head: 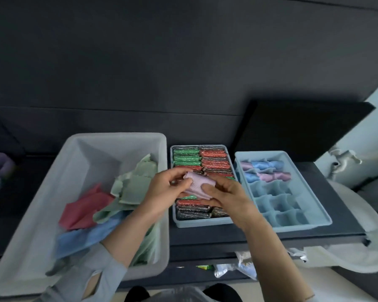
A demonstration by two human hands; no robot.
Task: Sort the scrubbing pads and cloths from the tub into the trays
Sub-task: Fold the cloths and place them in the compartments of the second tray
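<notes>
Both hands pinched a lilac cloth (196, 184) over the pad tray (202, 223): left hand (166, 190) at its top corner, right hand (224, 196) along the lower edge, prob. folding it small (to fit a cell) for the divided tray (319, 223). More cloths lay in the tub (39, 214).

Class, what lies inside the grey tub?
Inside the tub: loose red, green and blue cloths. Anything beneath them is covered.
</notes>
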